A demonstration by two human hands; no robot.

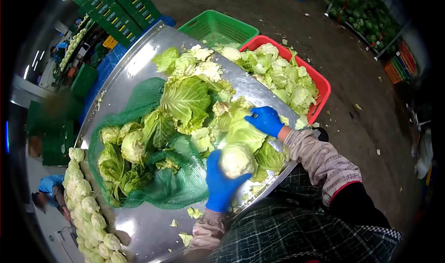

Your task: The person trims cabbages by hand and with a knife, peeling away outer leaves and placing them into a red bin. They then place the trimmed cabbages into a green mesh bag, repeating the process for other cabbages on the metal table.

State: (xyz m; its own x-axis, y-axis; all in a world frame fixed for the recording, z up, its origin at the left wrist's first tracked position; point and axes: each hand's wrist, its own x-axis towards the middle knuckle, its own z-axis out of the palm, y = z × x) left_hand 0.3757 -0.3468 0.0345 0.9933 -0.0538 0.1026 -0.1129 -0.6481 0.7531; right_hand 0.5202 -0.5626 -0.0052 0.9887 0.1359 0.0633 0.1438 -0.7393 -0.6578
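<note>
A pale, trimmed cabbage head (237,160) rests in my left hand (219,182), whose blue-gloved fingers and thumb wrap its near side. My right hand (266,120), gloved in blue too, has its fingers curled on a large light-green cabbage leaf (245,132) just beyond the head. Loose leaves lie around both hands on the metal table (153,219). To the left, a green mesh bag (174,186) lies open with several untrimmed cabbages (133,146) in it.
Beyond the table edge stand a red crate (324,88) full of leaves and a green crate (211,24). Trimmed cabbages (88,205) line the table's left side. Green crates (118,12) are stacked at the upper left. A person in blue (51,185) is at far left.
</note>
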